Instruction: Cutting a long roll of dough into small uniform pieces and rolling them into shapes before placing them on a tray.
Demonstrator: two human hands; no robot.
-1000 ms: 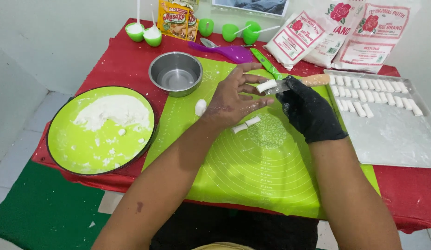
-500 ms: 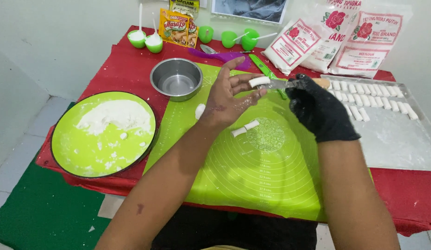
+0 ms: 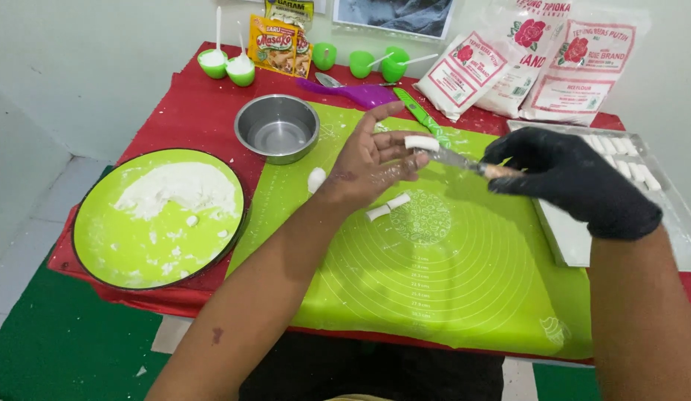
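Observation:
My left hand [image 3: 371,160] hovers bare over the green silicone mat [image 3: 434,282], fingers spread, fingertips touching a small white dough piece [image 3: 422,142]. That piece rests on the blade of a knife [image 3: 457,160] gripped by my right hand [image 3: 564,178], which wears a black glove. Below my left hand two short dough sticks [image 3: 388,207] lie on the mat. A small dough lump [image 3: 316,179] sits at the mat's left edge.
A green plate [image 3: 100,245] with white flour lies at left. A steel bowl [image 3: 277,128] stands behind the mat. A metal tray [image 3: 575,241] with several dough sticks lies at right. Flour bags [image 3: 523,59], small green cups [image 3: 226,65], a purple spatula [image 3: 353,93] line the back.
Both hands have lifted slightly and moved back together, with the dough piece still on the knife blade. The camera has shifted a little; the dough sticks on the mat stay put.

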